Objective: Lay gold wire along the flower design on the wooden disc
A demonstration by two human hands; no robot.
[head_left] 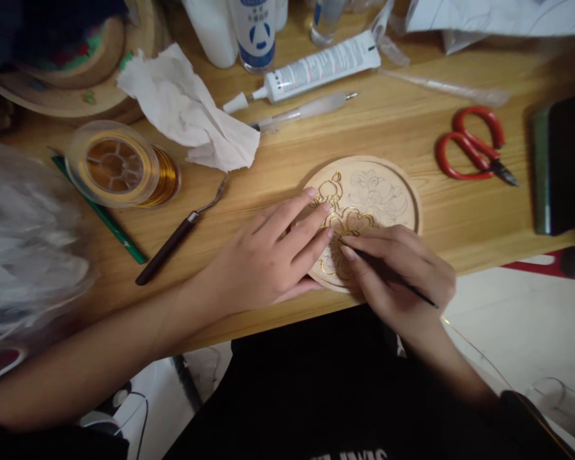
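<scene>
A round, rimmed wooden plate (397,191) lies near the table's front edge. It carries a pencil drawing and gold wire (359,214) bent into petal outlines. My left hand (278,255) holds the plate from the left, its fingers across the top and the thumb at the near rim. In my right hand (402,271) is a pair of slim dark tweezers (407,285), pinched between thumb and fingers. Their tip touches down among the gold wire outlines, close to my left fingertips. Part of the pattern is hidden beneath both hands.
Left of the plate are a dark-handled spatula (167,249), a green pencil (105,220), a spool of gold wire (124,166) and crumpled tissue (186,108). Behind lie a white glue tube (321,67) and a pen (306,112). Red-handled snips (474,147) and a phone (565,166) are right.
</scene>
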